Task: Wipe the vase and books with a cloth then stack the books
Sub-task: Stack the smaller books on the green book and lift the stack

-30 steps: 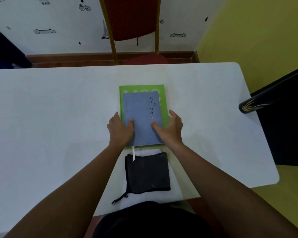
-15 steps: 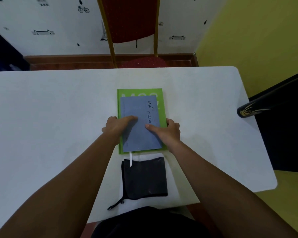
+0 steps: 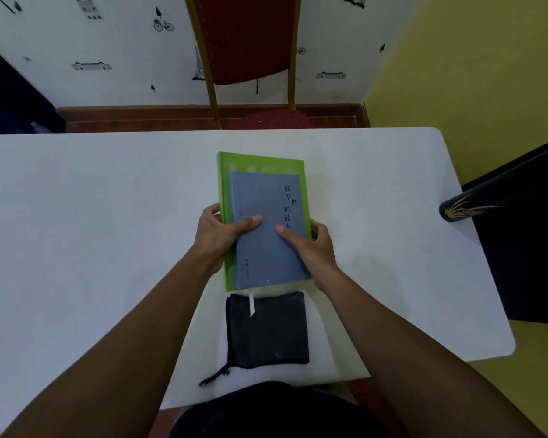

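Note:
A blue-grey book [image 3: 260, 200] with Chinese lettering lies on top of a larger green book [image 3: 225, 184] in the middle of the white table [image 3: 92, 216]. My left hand [image 3: 215, 235] grips the stack's left edge, thumb on the blue cover. My right hand [image 3: 314, 245] grips the right edge, thumb also on the blue cover. The stack's near end looks lifted slightly off the table. A dark folded cloth [image 3: 266, 330] with a cord lies just in front of the books, a white bookmark ribbon hanging over it. A black vase [image 3: 469, 207] with gold leaf marks pokes in at the right, lying sideways.
A red chair [image 3: 247, 39] with a gold frame stands behind the table's far edge. A dark object [image 3: 525, 257] fills the space beyond the table's right edge. The table's near right corner is rounded.
My hands went from resting flat on the blue cover to wrapping around both side edges of the stack. The stack's near end has tilted up a little.

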{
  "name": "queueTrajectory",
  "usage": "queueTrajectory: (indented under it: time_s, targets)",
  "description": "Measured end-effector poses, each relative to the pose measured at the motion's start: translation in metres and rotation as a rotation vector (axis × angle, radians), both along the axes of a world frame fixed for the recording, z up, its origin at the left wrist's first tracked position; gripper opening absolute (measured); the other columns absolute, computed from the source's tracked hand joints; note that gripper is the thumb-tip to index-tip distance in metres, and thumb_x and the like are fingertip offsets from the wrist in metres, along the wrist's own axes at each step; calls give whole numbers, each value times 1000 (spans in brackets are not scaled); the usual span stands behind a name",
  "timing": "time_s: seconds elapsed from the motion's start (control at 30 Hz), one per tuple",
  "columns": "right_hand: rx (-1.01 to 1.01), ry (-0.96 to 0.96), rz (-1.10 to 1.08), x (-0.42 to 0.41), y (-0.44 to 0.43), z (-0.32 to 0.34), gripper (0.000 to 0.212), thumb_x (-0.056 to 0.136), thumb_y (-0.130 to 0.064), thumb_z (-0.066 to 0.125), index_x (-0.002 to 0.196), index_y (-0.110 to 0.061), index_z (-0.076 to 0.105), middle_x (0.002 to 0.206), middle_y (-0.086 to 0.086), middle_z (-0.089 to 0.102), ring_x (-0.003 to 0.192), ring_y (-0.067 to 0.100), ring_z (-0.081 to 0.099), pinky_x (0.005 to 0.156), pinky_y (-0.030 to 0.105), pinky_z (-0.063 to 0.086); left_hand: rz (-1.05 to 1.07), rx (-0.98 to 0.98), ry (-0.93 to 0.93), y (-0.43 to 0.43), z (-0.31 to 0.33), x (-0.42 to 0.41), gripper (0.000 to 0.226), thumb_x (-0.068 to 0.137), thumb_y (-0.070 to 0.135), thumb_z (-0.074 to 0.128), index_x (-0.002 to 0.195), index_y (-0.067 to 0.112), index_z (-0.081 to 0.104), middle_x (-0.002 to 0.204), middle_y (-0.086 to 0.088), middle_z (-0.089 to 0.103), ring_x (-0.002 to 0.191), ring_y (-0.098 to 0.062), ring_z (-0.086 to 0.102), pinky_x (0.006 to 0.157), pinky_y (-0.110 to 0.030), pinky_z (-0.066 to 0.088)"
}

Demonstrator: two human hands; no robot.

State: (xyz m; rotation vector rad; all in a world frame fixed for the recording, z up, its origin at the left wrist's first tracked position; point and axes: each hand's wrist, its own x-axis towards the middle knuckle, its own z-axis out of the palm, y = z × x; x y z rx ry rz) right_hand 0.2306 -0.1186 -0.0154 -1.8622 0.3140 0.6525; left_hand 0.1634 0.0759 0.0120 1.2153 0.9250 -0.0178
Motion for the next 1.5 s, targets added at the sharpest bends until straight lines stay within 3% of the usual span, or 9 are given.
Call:
queueTrajectory:
  time_s: [0.1, 0.2, 0.53, 0.67, 0.87, 1.03, 1.17, 1.27, 1.5]
  targets:
    - [102, -21, -11, 9, -1, 9, 92, 46, -55, 99, 121, -38, 49, 114, -8, 69, 82, -2, 75, 57, 12, 57, -73, 46, -101, 5, 7, -4, 87, 53, 30, 101, 126, 14, 58, 117, -4, 73, 100, -22, 75, 76, -38, 64]
    - [123, -115, 52, 22, 0, 22, 112, 42, -53, 102, 138, -35, 47, 115, -12, 66, 95, 0, 72, 62, 11, 57, -147, 129, -221, 13, 14, -7, 80, 63, 28, 97, 130, 20, 54, 121, 1, 70, 105, -15, 72, 79, -35, 63]
    - [75, -458, 249, 47, -9, 32, 98, 51, -23, 104, 124, -28, 38, 116, -10, 56, 101, -8, 57, 79, 14, 54, -333, 516, -520, 17, 13, -1, 81, 74, 4, 85, 137, 30, 41, 135, -4, 55, 127, -16, 55, 93, -24, 56]
    - [56, -510, 255, 41, -15, 21, 95, 54, -19, 104, 119, -41, 38, 118, -15, 57, 105, -14, 58, 81, 6, 50, -365, 582, -494, 13, 0, -5, 86, 75, 1, 87, 142, 20, 38, 138, -8, 52, 128, -17, 53, 96, -32, 56]
    - [27, -485, 238, 33, -18, 12, 88, 54, -35, 103, 116, -39, 41, 112, -22, 55, 103, -17, 58, 74, 1, 48, -384, 614, -368, 12, -12, -10, 82, 74, 15, 88, 139, 24, 40, 134, 5, 54, 113, 13, 54, 88, -8, 50]
    - [10, -456, 223, 33, -17, 17, 86, 49, -42, 102, 105, -64, 41, 104, -45, 58, 100, -24, 57, 68, -2, 47, -378, 653, -347, 9, -22, -13, 71, 81, 3, 83, 139, 11, 42, 129, 6, 54, 109, 11, 55, 93, -18, 51]
    - [29, -465, 207, 36, -17, 21, 87, 46, -47, 100, 106, -66, 41, 105, -47, 58, 100, -25, 58, 68, -2, 47, -366, 639, -358, 10, -21, -11, 73, 79, 3, 84, 135, 24, 42, 125, 20, 55, 113, 13, 55, 91, -8, 50]
    - [35, -466, 219, 34, -19, 16, 86, 50, -40, 101, 106, -62, 40, 103, -45, 57, 100, -22, 58, 69, -2, 47, -374, 632, -368, 9, -22, -12, 75, 80, 6, 83, 136, 29, 39, 131, 8, 55, 116, 11, 55, 93, -9, 49]
    - [18, -421, 208, 37, -26, 6, 85, 49, -36, 103, 110, -51, 47, 103, -26, 63, 94, -17, 61, 68, 5, 50, -377, 697, -328, -2, -30, -17, 72, 86, 25, 75, 141, 11, 31, 127, 21, 44, 118, 0, 52, 92, -10, 50]
